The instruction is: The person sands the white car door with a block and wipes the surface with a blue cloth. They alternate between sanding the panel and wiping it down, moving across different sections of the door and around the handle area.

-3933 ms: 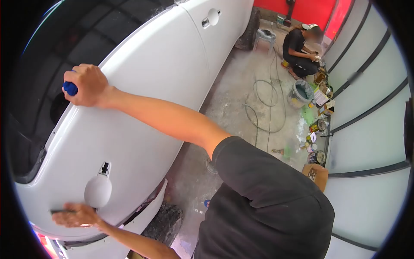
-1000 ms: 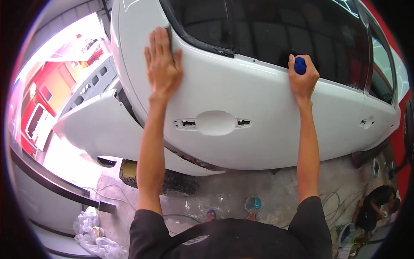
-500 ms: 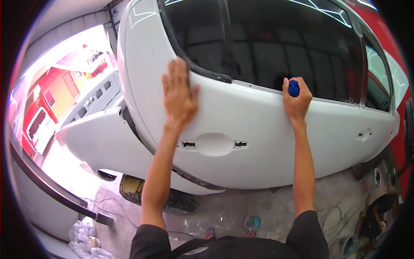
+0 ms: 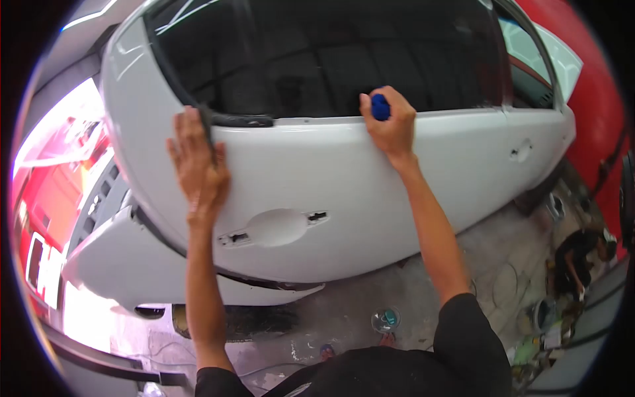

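A white car door (image 4: 317,172) with a dark window (image 4: 317,63) fills the middle of the head view. Flat against the white bodywork, beside the window's lower left corner, lies my left hand (image 4: 200,162), fingers stretched out and holding nothing. My right hand (image 4: 395,129) is closed around a blue wad (image 4: 380,107), whose material I cannot make out for sure. That hand rests at the lower edge of the window, and its fingers hide part of the wad. Black trim (image 4: 245,121) ends between the two hands. Below them is a handle recess (image 4: 276,227) without its handle.
A loose-looking white body panel (image 4: 112,255) juts out at left above a tyre (image 4: 258,322). Near my feet stands a small tub (image 4: 385,319) with something turquoise inside. Another person (image 4: 575,264) crouches at right near a bucket (image 4: 546,314). Red bodywork (image 4: 598,99) is behind.
The view has turned, so the car and both hands sit further left and slightly tilted. Against the car, my hands are in nearly the same places. The blue wad is still gripped.
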`<state>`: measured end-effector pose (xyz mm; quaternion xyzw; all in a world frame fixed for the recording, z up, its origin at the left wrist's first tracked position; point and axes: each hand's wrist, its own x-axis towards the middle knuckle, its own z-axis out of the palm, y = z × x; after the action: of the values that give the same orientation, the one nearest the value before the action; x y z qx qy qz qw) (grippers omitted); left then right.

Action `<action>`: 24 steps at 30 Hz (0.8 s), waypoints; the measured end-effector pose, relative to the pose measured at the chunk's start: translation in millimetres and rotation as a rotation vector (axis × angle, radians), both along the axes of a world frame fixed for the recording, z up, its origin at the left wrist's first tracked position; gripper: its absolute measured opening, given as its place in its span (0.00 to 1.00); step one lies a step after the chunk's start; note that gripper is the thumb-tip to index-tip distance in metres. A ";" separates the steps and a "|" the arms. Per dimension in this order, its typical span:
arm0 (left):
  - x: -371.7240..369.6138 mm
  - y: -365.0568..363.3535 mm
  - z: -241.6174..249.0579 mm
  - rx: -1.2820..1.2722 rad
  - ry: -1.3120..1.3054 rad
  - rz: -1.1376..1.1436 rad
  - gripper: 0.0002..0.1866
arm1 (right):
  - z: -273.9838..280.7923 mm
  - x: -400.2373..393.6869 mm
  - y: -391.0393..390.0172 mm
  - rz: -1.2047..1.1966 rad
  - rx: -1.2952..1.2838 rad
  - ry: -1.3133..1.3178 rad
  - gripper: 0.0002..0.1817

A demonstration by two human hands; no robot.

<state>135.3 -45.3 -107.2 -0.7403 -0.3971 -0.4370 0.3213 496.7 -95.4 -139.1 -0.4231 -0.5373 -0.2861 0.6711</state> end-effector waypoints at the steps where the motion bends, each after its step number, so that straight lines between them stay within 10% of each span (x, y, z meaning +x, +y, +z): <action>1: -2.5 7.1 15.4 0.027 -0.026 0.008 0.36 | -0.2 2.0 -1.8 -0.007 0.006 -0.002 0.10; 6: 8.8 9.6 -23.9 0.118 -0.046 -0.072 0.33 | -1.7 5.2 2.3 -0.007 0.061 -0.003 0.12; 13: -60.2 134.4 102.9 0.239 -0.078 0.023 0.33 | -3.5 2.4 0.6 -0.019 0.003 0.045 0.13; 19: -7.5 49.0 10.4 0.294 -0.037 0.002 0.31 | -2.7 2.1 -1.0 -0.040 -0.027 0.053 0.13; 24: -72.6 136.0 192.0 0.124 0.081 0.146 0.32 | -4.0 2.4 0.6 -0.076 0.045 0.040 0.13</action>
<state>62.7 90.7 84.8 -0.7051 -0.4091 -0.4059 0.4132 499.1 -94.8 -143.0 -0.4336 -0.5010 -0.3148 0.6796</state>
